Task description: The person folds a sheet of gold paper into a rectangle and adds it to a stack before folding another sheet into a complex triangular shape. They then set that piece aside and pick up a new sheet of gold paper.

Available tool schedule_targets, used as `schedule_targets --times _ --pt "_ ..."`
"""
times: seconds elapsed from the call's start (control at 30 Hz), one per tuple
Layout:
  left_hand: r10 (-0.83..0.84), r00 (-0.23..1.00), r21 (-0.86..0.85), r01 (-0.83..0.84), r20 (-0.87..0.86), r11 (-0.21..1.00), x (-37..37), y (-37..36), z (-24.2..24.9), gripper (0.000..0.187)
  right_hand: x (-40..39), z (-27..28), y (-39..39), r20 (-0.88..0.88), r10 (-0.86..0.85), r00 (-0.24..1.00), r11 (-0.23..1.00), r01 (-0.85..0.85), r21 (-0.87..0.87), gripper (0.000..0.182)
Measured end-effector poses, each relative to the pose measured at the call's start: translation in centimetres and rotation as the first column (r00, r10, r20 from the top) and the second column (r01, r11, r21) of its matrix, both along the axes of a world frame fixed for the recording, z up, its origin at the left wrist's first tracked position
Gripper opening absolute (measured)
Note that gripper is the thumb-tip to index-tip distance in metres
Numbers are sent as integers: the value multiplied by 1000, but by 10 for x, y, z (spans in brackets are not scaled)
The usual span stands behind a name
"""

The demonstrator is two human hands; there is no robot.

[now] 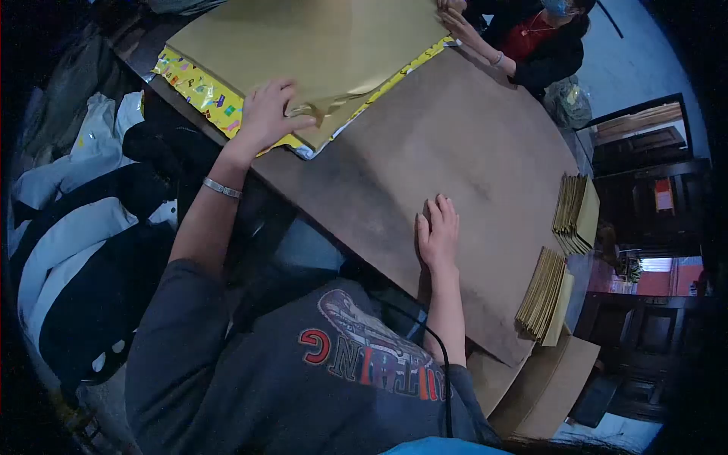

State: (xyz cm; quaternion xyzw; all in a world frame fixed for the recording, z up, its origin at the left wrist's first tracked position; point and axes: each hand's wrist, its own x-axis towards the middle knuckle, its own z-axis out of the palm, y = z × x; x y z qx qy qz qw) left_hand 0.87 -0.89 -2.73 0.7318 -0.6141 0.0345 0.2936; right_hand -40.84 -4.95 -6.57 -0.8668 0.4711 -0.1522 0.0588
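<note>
A stack of large gold paper sheets point(326, 45) lies at the top of the view on a yellow patterned wrapper point(208, 95), whose edges stick out along two sides. My left hand point(265, 117) rests over the near corner of the sheets, thumb and fingers apart. Beside its thumb the top sheet is creased and slightly lifted. My right hand point(438, 236) lies flat on the brown table point(455, 136) near its front edge, fingers stretched out and holding nothing.
Two bundles of folded gold paper point(576, 214) point(543, 296) stand at the table's right edge. A cardboard box point(553, 383) sits below them. Across the table, a person's hands point(459, 23) are by the sheets' far corner. Dark and white clothing point(98, 250) is piled at left.
</note>
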Motion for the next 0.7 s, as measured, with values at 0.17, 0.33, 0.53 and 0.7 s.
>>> schedule_targets --times 0.17,0.33,0.53,0.7 --pt "23 993 47 -18 -114 999 -1 -3 11 53 4 3 -3 -92 17 996 999 -20 -34 42" --pt "64 997 -45 -65 -44 997 2 -7 0 47 68 28 -23 -56 322 945 940 -326 -102 46" --pt "70 995 -73 -75 -71 994 -1 -3 6 52 184 60 -35 -98 565 819 775 -567 -280 45" --pt "119 972 -380 -191 -204 905 -3 21 4 44 210 63 -34 -285 528 800 823 -564 -60 59"
